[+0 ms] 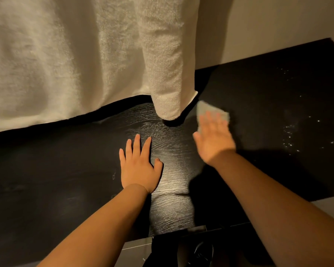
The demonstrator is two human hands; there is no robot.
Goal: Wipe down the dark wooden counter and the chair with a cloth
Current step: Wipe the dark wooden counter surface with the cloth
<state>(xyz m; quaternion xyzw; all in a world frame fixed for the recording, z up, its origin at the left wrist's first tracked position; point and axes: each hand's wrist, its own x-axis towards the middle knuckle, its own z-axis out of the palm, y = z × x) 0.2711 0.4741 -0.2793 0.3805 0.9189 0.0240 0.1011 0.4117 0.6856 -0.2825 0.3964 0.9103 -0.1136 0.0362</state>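
The dark wooden counter (66, 170) fills most of the view, its grain shining near the middle. My left hand (138, 166) lies flat on it with the fingers straight and spread. My right hand (214, 139), blurred by motion, presses a small pale grey-green cloth (206, 111) onto the counter with straight fingers; most of the cloth shows beyond the fingertips. White specks and smears (289, 132) dot the counter to the right of the cloth. No chair is clearly in view.
A cream terry robe or towel (56, 54) hangs over the back of the counter, one sleeve end (170, 105) touching the surface just left of the cloth. A beige wall (278, 26) rises at the right. Dark objects on a tiled floor (191, 251) show below the front edge.
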